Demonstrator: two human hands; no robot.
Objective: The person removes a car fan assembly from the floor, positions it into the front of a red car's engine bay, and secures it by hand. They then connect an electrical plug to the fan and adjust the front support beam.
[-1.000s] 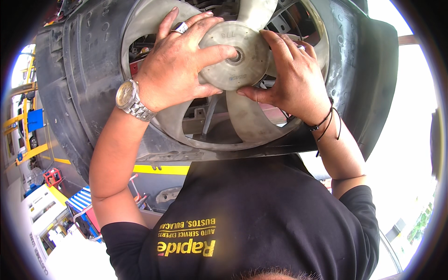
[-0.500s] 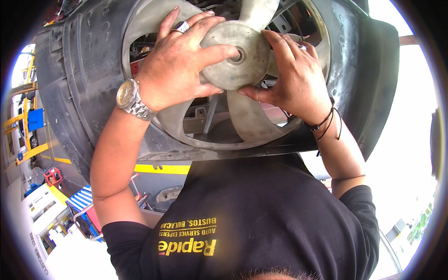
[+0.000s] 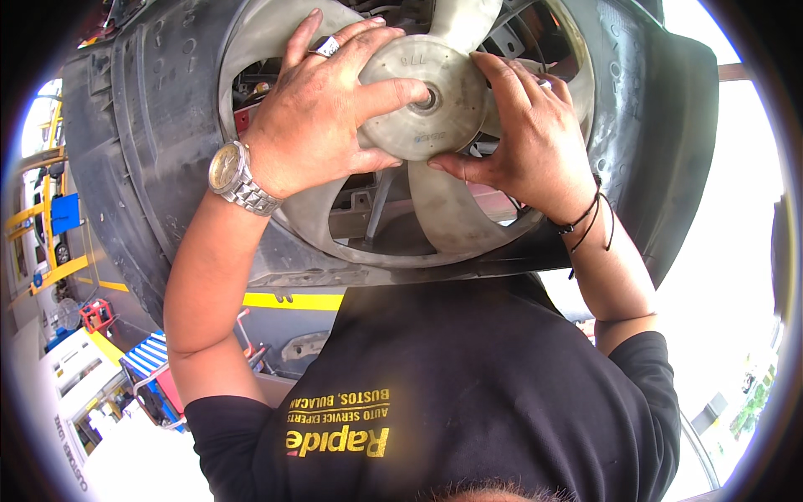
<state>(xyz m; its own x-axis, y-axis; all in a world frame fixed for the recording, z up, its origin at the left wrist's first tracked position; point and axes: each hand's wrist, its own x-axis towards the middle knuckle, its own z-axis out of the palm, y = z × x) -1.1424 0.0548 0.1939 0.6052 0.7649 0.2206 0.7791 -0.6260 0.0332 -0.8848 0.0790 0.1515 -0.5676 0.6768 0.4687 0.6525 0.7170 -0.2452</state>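
Observation:
A pale, dirty plastic radiator fan [image 3: 447, 213] sits inside a black fan shroud [image 3: 138, 159] in front of me. Both my hands clasp its round hub [image 3: 401, 134]. My left hand [image 3: 305, 125] curls around the hub's left side: one finger presses beside the centre hole, the thumb lies on the lower rim, and the other fingers reach over the upper left. On the hub's right edge, my right hand [image 3: 539, 146] has its thumb at the lower rim and its index finger at the upper right. Its other fingertips are hidden behind the blades.
Through gaps between the blades, metal struts and reddish parts show. At far left stand yellow lift frames [image 3: 50, 272] and a blue panel [image 3: 63, 214]. Below them are a red machine [image 3: 97, 315] and a blue-striped tool cart [image 3: 149, 356]. Bright glare fills the right side.

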